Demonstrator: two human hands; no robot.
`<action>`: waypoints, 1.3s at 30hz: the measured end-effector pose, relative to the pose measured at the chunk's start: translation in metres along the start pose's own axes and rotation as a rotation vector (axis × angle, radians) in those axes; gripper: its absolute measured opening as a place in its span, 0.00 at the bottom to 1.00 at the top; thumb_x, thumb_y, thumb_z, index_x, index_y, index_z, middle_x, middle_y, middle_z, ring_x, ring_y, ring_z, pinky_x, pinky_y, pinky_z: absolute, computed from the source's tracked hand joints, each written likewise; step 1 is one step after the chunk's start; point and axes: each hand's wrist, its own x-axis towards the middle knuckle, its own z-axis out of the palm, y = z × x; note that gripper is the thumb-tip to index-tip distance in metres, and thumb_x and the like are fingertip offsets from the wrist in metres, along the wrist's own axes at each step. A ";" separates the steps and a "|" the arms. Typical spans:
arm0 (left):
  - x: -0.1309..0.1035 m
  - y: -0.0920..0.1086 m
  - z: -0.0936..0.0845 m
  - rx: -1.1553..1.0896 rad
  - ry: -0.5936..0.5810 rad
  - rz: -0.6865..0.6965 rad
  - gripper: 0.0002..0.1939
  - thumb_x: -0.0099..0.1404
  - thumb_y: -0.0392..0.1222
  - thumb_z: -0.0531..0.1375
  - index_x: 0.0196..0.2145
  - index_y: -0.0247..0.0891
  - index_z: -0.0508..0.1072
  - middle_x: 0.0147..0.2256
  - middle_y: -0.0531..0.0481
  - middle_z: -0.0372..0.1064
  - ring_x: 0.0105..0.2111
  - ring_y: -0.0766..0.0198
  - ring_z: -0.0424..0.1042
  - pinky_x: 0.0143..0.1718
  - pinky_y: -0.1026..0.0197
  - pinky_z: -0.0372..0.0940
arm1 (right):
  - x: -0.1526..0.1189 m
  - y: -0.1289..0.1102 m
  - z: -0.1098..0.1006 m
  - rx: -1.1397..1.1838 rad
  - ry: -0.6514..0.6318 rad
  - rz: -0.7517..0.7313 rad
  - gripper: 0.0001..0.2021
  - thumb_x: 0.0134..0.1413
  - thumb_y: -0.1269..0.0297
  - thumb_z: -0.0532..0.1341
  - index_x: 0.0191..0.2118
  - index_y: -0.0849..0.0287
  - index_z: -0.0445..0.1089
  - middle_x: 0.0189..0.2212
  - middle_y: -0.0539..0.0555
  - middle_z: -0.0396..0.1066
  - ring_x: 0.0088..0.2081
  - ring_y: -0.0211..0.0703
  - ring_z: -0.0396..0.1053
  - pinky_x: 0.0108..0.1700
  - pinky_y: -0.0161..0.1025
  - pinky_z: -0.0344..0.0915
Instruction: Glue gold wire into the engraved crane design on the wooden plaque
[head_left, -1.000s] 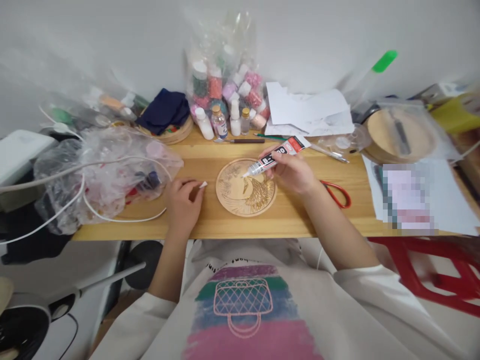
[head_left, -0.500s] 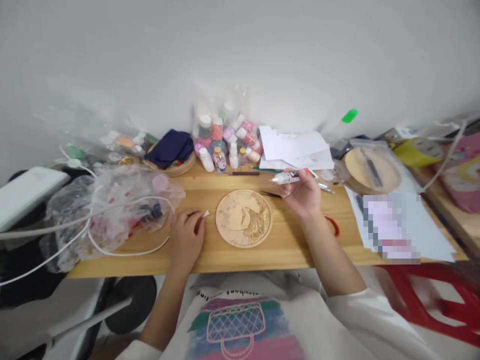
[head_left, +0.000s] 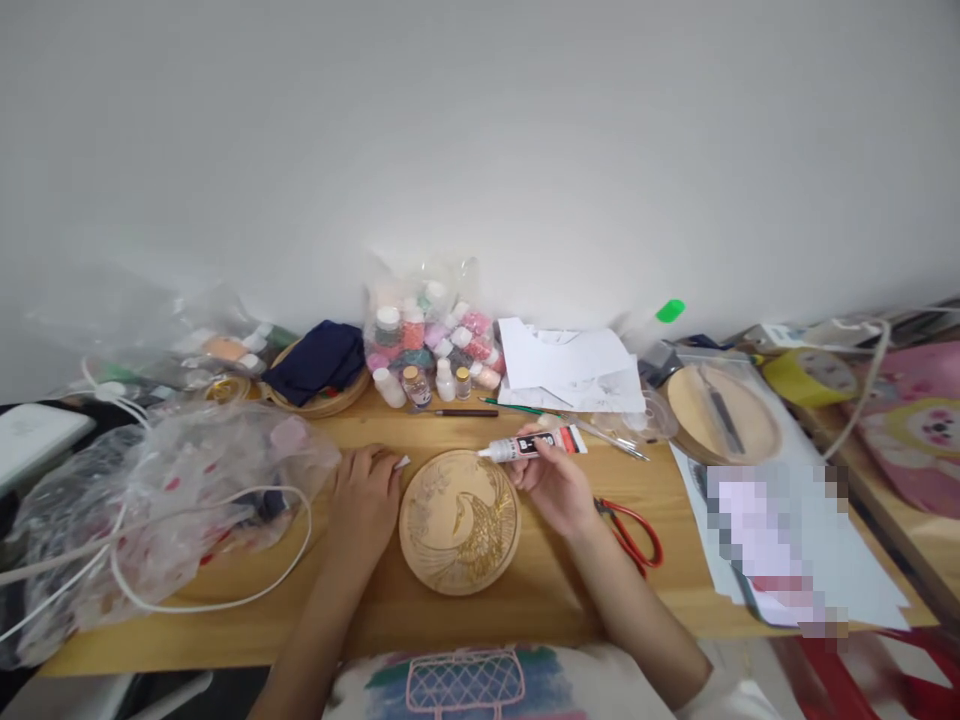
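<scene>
A tube of glue [head_left: 551,442] is gripped in my right hand [head_left: 559,485], its thin nozzle pointing left over the top edge of a round wooden plaque [head_left: 460,520]. Whether the nozzle touches the wood I cannot tell. The plaque lies flat and carries a bird-like design, with gold on the feathers at its lower right. My left hand [head_left: 366,500] rests on the table just left of the plaque, fingers closed on a small white cap [head_left: 403,462].
Red-handled pliers [head_left: 637,540] lie right of my right hand. Small bottles [head_left: 417,386], a bag of coloured jars [head_left: 427,320] and white papers [head_left: 570,360] line the back. Crumpled plastic [head_left: 187,480] and a white cable [head_left: 300,560] occupy the left. A wooden hoop [head_left: 686,400] sits at right.
My right hand has brought the glue tube left and down to the plaque's top edge. The view has tilted up. My left hand still keeps the small white cap.
</scene>
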 end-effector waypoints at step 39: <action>0.030 0.010 -0.037 -0.171 -0.317 0.246 0.17 0.70 0.45 0.53 0.50 0.34 0.73 0.48 0.42 0.73 0.49 0.53 0.68 0.53 0.48 0.62 | 0.002 -0.046 -0.046 -1.515 0.717 -0.175 0.10 0.48 0.64 0.58 0.34 0.60 0.75 0.19 0.50 0.66 0.24 0.42 0.61 0.31 0.39 0.54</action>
